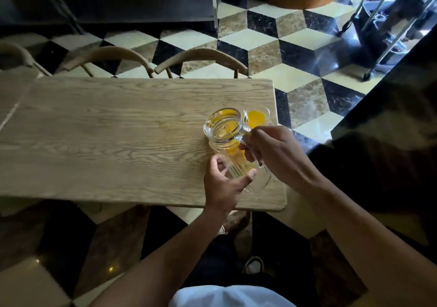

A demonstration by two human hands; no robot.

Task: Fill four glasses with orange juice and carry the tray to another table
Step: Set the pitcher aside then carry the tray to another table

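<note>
A clear ribbed glass pitcher is over the right end of the wooden table, its mouth facing up toward me and its base nearer me. Only a little orange juice shows in it. My right hand grips its handle from the right. My left hand curls round its lower body, thumb on one side and fingers on the other. Just behind the pitcher, near the table's right edge, stands a glass holding orange juice. Other glasses and any tray are hidden or too faint to tell.
Two curved wooden chair backs stand along the table's far side. A dark counter runs along the right. The floor is black, white and brown cube-patterned tile. A metal trolley stands at the far right.
</note>
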